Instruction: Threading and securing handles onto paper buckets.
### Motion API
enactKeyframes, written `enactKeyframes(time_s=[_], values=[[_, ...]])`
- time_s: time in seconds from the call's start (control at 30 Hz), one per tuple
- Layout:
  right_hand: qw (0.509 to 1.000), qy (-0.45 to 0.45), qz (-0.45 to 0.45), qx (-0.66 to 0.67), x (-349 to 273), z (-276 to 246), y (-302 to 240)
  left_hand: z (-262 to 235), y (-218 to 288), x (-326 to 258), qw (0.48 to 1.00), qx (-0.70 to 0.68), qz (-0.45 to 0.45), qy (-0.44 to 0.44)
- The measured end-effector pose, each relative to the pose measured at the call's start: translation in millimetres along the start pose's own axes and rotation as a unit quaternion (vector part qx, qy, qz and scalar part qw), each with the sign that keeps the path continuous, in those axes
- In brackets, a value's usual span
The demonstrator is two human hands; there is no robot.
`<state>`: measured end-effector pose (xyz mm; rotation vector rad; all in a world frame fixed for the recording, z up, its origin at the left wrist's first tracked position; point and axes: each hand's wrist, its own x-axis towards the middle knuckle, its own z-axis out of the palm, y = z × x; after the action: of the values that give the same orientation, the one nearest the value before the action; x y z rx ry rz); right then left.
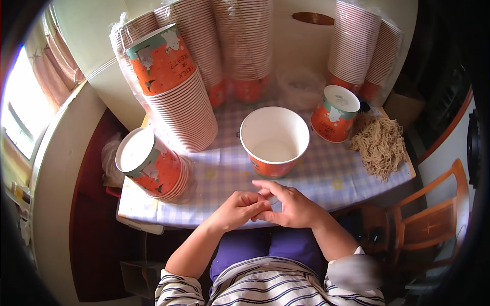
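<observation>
At the table's near edge my left hand (239,209) and my right hand (293,206) meet, fingertips touching. The left fingers are curled in a pinch. My right hand is bent around the left fingertips, its thumb pressed in and its index finger reaching forward. Whatever lies between the fingers is too small or hidden to make out. Just beyond them stands an open paper bucket (274,137), white inside and orange outside, upright with nothing seen in it. To its right an orange and green paper bucket (334,120) rests upside down beside a tangled heap of beige string (380,145).
Upside-down bucket stacks stand on the left, one tall (178,102) and one short (158,171). Plastic-wrapped bucket stacks (245,41) line the back, with another wrapped stack (354,46) at back right. A checkered cloth (219,176) covers the table. A wooden chair (429,219) stands at right.
</observation>
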<state>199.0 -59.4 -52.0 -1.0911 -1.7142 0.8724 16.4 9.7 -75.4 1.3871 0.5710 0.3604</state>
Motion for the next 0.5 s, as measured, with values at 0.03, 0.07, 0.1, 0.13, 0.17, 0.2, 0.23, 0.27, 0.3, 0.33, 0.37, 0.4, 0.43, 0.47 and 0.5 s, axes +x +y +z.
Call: enactKeyframes(time_s=[0.03,0.07,0.1,0.13,0.17,0.2,0.23,0.27,0.3,0.33,0.37,0.4,0.43,0.47,0.5], values=[[0.998,-0.043,0.044,0.016,1.7,-1.7,1.0,-0.7,1.3,1.7,1.000,0.005,-0.002,-0.006],[0.992,-0.087,0.089,0.032,3.0,-1.9,2.4,-3.1,1.7,1.3,1.000,0.003,-0.003,-0.004],[0.998,-0.053,0.015,0.019,2.4,1.9,8.6,-6.0,1.7,0.1,1.000,-0.020,-0.021,0.003],[0.999,-0.030,-0.003,-0.017,3.8,2.8,13.6,-8.9,0.5,-1.9,0.998,-0.043,-0.039,0.010],[0.998,-0.008,-0.021,-0.053,5.0,2.3,17.5,-16.2,-12.4,-1.7,0.989,-0.130,-0.064,-0.001],[0.996,0.019,-0.036,-0.076,4.9,0.2,18.4,-16.2,-11.5,-3.8,0.990,-0.128,-0.064,0.000],[0.996,0.020,-0.037,-0.076,4.1,-3.6,17.1,-15.4,-9.6,-5.6,0.981,-0.174,-0.081,-0.002],[0.996,0.025,-0.035,-0.083,2.9,-8.5,14.5,-14.7,-8.6,-6.8,0.971,-0.219,-0.098,-0.005],[0.995,0.028,-0.032,-0.090,3.7,-11.1,13.8,-15.7,-10.7,-8.1,0.970,-0.221,-0.099,-0.005],[0.996,0.038,-0.026,-0.079,4.8,-12.2,14.4,-16.1,-13.5,-9.9,0.966,-0.230,-0.117,-0.010],[0.996,0.038,-0.025,-0.079,5.7,-13.4,14.3,-16.5,-16.1,-11.4,0.961,-0.239,-0.135,-0.016],[0.997,0.040,-0.010,-0.070,5.2,-14.7,13.8,-16.4,-18.9,-12.5,0.961,-0.241,-0.136,-0.017],[0.997,0.042,0.004,-0.061,4.6,-15.6,13.7,-16.2,-21.6,-13.6,0.960,-0.244,-0.133,-0.024],[0.997,0.041,0.006,-0.061,4.1,-15.8,14.5,-15.7,-23.6,-14.5,0.959,-0.248,-0.131,-0.031],[0.998,0.045,0.011,-0.050,3.3,-15.7,15.5,-13.9,-25.0,-15.7,0.959,-0.249,-0.131,-0.031]])
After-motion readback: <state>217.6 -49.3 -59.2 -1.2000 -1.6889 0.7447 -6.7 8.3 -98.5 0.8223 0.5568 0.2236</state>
